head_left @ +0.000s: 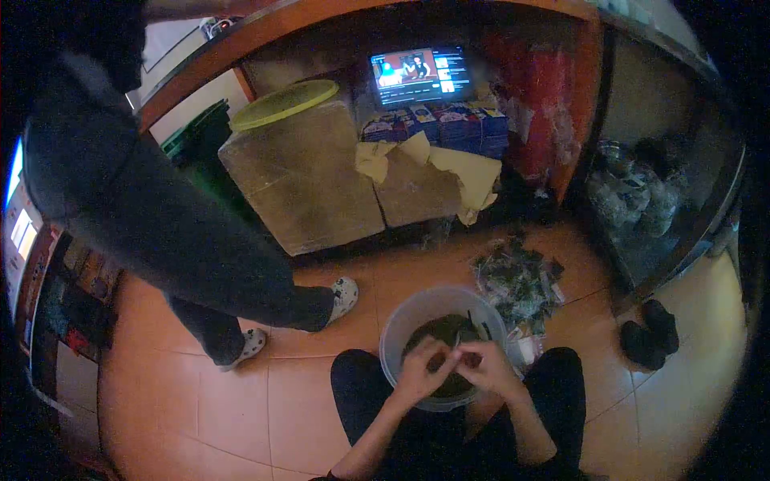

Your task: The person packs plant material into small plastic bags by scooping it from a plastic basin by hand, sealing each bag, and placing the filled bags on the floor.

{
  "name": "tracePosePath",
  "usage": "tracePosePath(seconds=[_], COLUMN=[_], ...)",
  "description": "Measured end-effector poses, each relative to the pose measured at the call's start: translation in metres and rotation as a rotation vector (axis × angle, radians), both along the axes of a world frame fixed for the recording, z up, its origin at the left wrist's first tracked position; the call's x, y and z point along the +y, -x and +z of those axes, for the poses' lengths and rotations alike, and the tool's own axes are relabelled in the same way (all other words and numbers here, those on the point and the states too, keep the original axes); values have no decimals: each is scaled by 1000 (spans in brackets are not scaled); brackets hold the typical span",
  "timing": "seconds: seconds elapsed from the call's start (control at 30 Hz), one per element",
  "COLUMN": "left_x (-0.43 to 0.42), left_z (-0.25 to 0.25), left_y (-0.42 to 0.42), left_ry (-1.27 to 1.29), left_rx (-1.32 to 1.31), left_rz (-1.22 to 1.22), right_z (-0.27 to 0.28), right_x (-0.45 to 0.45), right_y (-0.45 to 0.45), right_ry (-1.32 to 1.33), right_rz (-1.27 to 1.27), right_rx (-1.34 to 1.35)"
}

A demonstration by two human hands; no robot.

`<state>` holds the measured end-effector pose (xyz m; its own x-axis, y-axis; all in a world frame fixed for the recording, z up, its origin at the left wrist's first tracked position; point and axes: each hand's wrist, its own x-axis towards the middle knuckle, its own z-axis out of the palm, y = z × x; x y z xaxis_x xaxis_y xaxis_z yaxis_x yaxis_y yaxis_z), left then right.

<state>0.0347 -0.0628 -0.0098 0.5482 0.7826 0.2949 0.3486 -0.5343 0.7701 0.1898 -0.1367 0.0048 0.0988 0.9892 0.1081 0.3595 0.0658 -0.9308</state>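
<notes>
My left hand (423, 370) and my right hand (491, 371) meet over a clear plastic tub (395, 321) between my knees. Their fingertips are pinched together above its middle. Whatever they hold is too small and blurred to name. Inside the tub lies a dark, brownish-green loose material (433, 327), partly hidden by my hands. A thin dark stick-like piece (486, 329) shows near the tub's right side. Just beyond the tub, a pile of small clear packets with dark contents (521, 280) is spread on the tiles.
Another person in dark trousers (200, 248) and spotted clogs stands at the left. Cardboard boxes (309, 184), a yellow lid (285, 104) and a lit screen (421, 76) are under the counter ahead. Dark shoes (650, 335) and a glass cabinet (642, 184) stand at the right.
</notes>
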Motion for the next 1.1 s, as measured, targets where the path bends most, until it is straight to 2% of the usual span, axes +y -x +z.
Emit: tracePosePath(seconds=[0.03, 0.07, 0.13, 0.2, 0.23, 0.27, 0.3, 0.33, 0.4, 0.47, 0.5, 0.53, 0.57, 0.63, 0.67, 0.73, 0.77, 0.83, 0.87, 0.93, 0.97, 1.03, 1.07, 1.1], left_x=[4, 7, 12, 12, 12, 10, 4, 2, 3, 6, 4, 3, 3, 1, 2, 5, 4, -1, -1, -1, 2, 8, 7, 4], left_z=[-6, -10, -15, -17, -17, -18, -18, -17, -13, -2, 11, 19, 19, 18, 15, 12, 11, 21, 19, 11, 9, 10, 13, 23], left_y=[2, 6, 11, 10, 10, 8, 5, 3, 4, 4, 5, 5, 4, 3, 3, 3, 3, 0, 2, 6, 8, 12, 11, 10], left_ry=[240, 240, 389, 393, 396, 396, 210, 24, 91, 154, 210, 268, 265, 24, 24, -226, -222, -21, -18, 206, 209, 262, 262, -71], left_rx=[-46, -46, -35, -26, -18, -17, 51, 118, 110, 103, 219, 335, 335, 109, 107, 136, 137, -86, -87, -116, -118, 28, 25, 130], left_rz=[-192, -192, -345, -360, -376, -376, -291, -203, -142, -87, -44, -1, -3, 155, 157, -55, -54, -304, -303, -192, -193, -46, -47, 31], right_z=[0, -1, 1, 4, 0, -5, -10, -15, -20, -18, -16, -10, -2, 1, 0, -1, 0, 6, 12, 17, 19, 22, 25, 25], right_x=[-1, -1, -2, -5, -6, -6, -6, -5, -3, 0, 2, 2, 2, 3, 4, 6, 7, 8, 6, 2, 0, -5, -7, -7], right_y=[-1, -2, -5, -7, -7, -6, -5, -3, 2, 3, 4, 3, 2, 3, 4, 7, 6, 3, 0, -3, -4, -3, 0, 4], right_ry=[1, 20, 37, 146, 147, 63, -22, -23, -109, -152, -193, -193, -165, -135, -159, -178, -181, -183, -226, -266, -287, -308, -233, -156], right_rz=[1, 26, 50, 48, 48, -6, -60, -60, -429, -419, -411, -414, -420, -419, -419, -416, -370, -323, -304, -284, -338, -390, -432, -473], right_rx=[0, 9, 18, 202, 204, 88, -28, -28, -387, -423, -455, -454, -461, -469, -374, -277, -303, -332, -301, -272, -287, -307, -305, -300])
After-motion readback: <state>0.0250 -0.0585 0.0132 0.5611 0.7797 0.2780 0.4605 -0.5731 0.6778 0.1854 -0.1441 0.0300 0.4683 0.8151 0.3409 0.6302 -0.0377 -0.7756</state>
